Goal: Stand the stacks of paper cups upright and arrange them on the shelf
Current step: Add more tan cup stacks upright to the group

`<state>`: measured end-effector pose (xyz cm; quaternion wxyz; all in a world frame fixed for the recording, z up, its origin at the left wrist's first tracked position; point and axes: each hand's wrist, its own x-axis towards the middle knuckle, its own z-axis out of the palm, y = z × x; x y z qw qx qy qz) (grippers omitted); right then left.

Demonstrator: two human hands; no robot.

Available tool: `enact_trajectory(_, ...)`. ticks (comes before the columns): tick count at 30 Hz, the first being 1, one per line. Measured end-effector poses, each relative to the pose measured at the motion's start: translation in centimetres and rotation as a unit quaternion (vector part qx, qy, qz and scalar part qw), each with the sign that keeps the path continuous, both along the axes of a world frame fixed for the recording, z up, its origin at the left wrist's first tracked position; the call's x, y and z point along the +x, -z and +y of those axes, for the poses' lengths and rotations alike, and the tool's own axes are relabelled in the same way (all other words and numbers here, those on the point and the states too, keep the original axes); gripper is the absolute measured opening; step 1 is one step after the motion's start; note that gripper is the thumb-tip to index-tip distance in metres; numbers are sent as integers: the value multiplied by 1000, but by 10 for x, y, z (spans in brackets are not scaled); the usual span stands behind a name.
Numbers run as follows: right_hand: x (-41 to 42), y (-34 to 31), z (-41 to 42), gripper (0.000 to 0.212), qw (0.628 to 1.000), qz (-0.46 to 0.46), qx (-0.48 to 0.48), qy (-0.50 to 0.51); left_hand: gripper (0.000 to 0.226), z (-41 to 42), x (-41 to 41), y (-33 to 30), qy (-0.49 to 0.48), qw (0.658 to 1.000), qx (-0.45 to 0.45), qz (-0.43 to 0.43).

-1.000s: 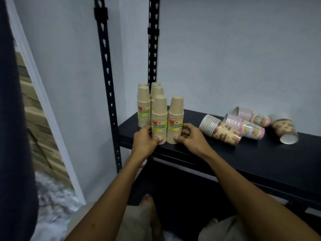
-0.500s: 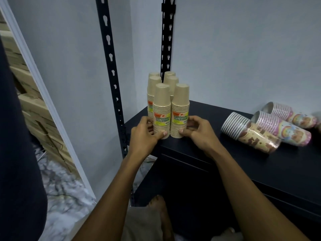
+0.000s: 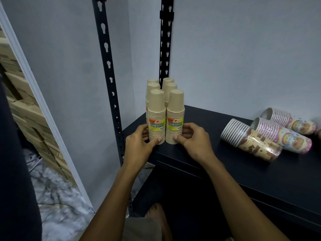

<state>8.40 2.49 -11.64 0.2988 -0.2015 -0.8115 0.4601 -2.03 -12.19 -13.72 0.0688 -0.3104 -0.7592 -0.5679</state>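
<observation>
Several tan paper cup stacks stand upright in two rows at the left end of the black shelf [image 3: 217, 164]. My left hand [image 3: 139, 145] grips the base of the front left stack [image 3: 156, 117], thumb on its front. My right hand [image 3: 192, 141] grips the base of the front right stack [image 3: 175, 117] the same way. Further right, a brown patterned stack [image 3: 251, 141] lies on its side, with a pink rainbow stack [image 3: 283, 136] and another pink stack [image 3: 291, 120] lying behind it.
Two black slotted uprights [image 3: 107, 66] rise at the shelf's left end against a grey wall. Cardboard boxes [image 3: 22, 105] are piled beyond a white door frame at left. My bare foot [image 3: 156, 213] shows below on the floor.
The camera has moved closer and to the left. Both hands stay on the two front tan stacks, which now stand a little further back on the shelf.
</observation>
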Motion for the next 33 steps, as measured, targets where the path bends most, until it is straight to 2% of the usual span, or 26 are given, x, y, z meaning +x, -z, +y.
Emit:
enact_trajectory(8,-2,-2,-2,39,1000,-9,9,15,56,-3,-3,1,26,999,5,-31)
enact_trajectory(33,-9,2,-1,42,1000,-3,23,20,56,1,-2,7,-20,1000,9,20)
